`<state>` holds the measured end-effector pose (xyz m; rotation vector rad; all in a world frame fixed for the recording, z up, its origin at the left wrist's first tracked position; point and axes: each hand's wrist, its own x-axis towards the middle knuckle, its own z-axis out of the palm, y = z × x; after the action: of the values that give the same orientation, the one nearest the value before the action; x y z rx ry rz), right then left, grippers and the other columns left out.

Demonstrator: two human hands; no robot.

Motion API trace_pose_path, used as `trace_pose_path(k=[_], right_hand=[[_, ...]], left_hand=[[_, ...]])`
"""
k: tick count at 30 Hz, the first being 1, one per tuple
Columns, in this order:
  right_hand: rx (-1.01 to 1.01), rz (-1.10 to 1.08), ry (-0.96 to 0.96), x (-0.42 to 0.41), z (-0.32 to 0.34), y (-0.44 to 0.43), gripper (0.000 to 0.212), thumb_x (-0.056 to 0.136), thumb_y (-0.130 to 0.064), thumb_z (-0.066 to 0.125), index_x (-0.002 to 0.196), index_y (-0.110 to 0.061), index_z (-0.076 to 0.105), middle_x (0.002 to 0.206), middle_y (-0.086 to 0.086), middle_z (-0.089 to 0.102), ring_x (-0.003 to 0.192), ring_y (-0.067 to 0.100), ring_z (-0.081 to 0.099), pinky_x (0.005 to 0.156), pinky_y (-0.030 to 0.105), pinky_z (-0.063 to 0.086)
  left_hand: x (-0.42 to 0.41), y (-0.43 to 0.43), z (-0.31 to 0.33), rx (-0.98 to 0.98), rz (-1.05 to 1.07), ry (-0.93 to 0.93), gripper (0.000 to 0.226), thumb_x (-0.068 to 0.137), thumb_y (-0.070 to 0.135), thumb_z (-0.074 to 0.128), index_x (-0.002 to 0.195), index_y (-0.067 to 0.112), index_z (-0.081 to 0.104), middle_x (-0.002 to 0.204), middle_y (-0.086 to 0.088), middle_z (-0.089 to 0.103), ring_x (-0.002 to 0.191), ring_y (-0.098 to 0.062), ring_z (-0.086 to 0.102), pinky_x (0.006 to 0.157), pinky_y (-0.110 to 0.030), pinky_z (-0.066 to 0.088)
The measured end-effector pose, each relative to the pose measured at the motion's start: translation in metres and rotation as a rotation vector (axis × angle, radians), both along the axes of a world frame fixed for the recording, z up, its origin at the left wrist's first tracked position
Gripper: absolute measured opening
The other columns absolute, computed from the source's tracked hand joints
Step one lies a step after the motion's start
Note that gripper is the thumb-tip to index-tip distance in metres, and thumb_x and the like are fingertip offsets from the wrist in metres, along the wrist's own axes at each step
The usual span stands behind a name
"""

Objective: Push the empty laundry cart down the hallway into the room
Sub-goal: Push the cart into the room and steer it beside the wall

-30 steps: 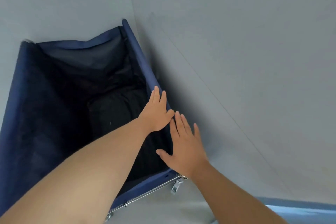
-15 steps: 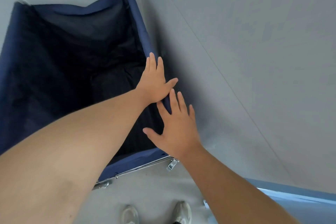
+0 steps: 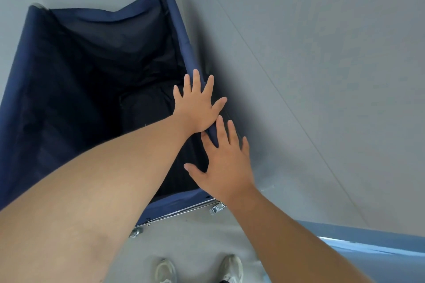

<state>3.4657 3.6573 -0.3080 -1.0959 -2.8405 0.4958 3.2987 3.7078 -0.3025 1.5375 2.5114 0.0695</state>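
no words to read, no numbers, no labels or signs, nothing written on the dark blue cloth laundry cart, nothing on the plain grey wall, no brand to make out on the pale shoes

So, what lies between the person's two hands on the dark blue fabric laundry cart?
In the head view, only the cart's padded blue side rail shows between left hand and right hand.

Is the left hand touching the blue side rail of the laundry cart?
Touching. In the head view the left hand lies flat on the side rail, which passes under its palm.
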Motion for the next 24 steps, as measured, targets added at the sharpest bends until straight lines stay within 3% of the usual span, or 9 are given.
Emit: trace_pose_path(k=[11, 24], right_hand=[[-0.027, 0.011, -0.020, 0.003, -0.005, -0.005, 0.085, 0.087, -0.076, 0.028, 0.155, -0.026, 0.030, 0.169, 0.004, -0.008, 0.155, 0.035, -0.004, 0.118, 0.062, 0.020], [-0.042, 0.022, -0.040, 0.007, -0.006, -0.009, 0.081, 0.091, -0.073, 0.034, 0.156, -0.025, 0.026, 0.169, 0.003, -0.012, 0.155, 0.036, -0.003, 0.118, 0.061, 0.021]], left_hand=[[-0.029, 0.013, 0.000, 0.007, 0.048, -0.029, 0.075, 0.095, 0.073, 0.019, 0.158, 0.036, 0.005, 0.169, -0.009, -0.013, 0.155, -0.036, -0.009, 0.118, -0.067, 0.006], [-0.023, 0.008, 0.000, 0.022, 0.049, -0.034, 0.082, 0.090, 0.080, 0.012, 0.159, 0.036, 0.005, 0.169, -0.008, -0.013, 0.155, -0.037, -0.008, 0.119, -0.065, 0.004]])
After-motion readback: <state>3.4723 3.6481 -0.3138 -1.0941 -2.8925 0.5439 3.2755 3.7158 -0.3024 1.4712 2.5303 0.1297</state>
